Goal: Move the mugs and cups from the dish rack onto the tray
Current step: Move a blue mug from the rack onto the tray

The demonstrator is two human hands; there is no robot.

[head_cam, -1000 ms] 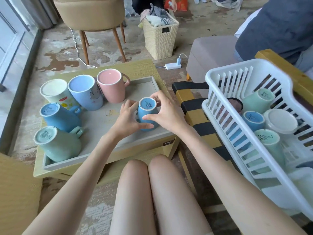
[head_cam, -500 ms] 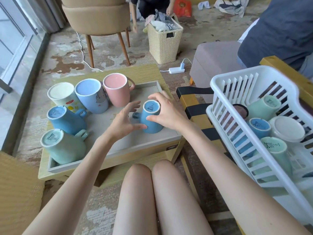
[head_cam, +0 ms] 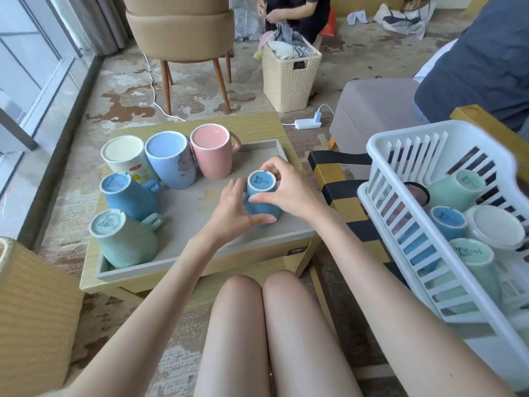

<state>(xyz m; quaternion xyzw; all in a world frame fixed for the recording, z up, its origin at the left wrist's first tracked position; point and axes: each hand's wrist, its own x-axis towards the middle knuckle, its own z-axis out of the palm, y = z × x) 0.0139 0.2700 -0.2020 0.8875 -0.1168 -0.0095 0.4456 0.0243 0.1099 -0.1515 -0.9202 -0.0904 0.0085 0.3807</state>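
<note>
An upside-down blue mug [head_cam: 261, 184] stands at the right side of the grey tray [head_cam: 257, 240]. My left hand [head_cam: 232, 213] and my right hand [head_cam: 289, 190] both grip it, fingers curled round its sides. On the tray also stand a pink mug [head_cam: 211, 151], a light blue mug [head_cam: 170, 160], a cream mug [head_cam: 126, 156], a blue mug [head_cam: 127, 194] and a green mug [head_cam: 121, 239]. The white dish rack [head_cam: 400, 230] at the right holds several upside-down mugs, among them a blue one [head_cam: 448, 222] and a green one [head_cam: 458, 189].
The tray sits on a low wooden table [head_cam: 252, 121]. A striped stool [head_cam: 337, 181] stands between table and rack. A wicker basket [head_cam: 289, 78], a chair [head_cam: 183, 32], a grey ottoman [head_cam: 372, 110] and a seated person are beyond. My knees are below the table.
The left hand has closed round the blue mug's side, having been spread beside it half a second ago. The mug stays in the same spot on the tray; the camera tilted up.
</note>
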